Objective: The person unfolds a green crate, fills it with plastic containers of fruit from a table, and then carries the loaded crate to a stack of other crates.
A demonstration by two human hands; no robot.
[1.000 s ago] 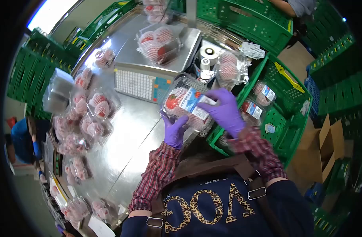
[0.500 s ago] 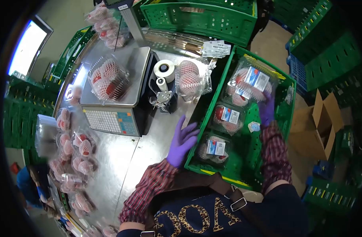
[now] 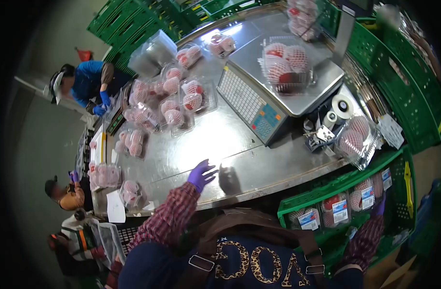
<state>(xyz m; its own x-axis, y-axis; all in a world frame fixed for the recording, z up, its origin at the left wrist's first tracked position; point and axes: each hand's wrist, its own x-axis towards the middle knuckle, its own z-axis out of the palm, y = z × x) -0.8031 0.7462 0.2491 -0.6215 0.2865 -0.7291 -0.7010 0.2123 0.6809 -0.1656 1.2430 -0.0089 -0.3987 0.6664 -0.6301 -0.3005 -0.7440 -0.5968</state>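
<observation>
My left hand [image 3: 202, 176], in a purple glove, hovers over the steel table [image 3: 263, 171] with its fingers apart and nothing in them. Down in the green crate [image 3: 302, 201], my right hand [image 3: 380, 206] is beside the row of labelled clear plastic packs; its fingers are mostly hidden. These packs, such as one clear pack [image 3: 336, 212], hold red fruit in foam nets. Another pack of netted fruit [image 3: 285, 67] rests on the weighing scale [image 3: 251, 103]. Near the label rolls [image 3: 342, 107] lies one more fruit pack [image 3: 357, 139].
Several fruit packs [image 3: 174, 115] cover the table's left part, beside a stack of clear containers [image 3: 153, 52]. A worker in blue [image 3: 88, 79] stands across the table, with other people [image 3: 69, 197] farther left. Large green crates [image 3: 398, 86] line the right side.
The view has swung left, bringing other people into sight. My right hand has shifted off the top of the far pack to its side. My left hand remains open above the table.
</observation>
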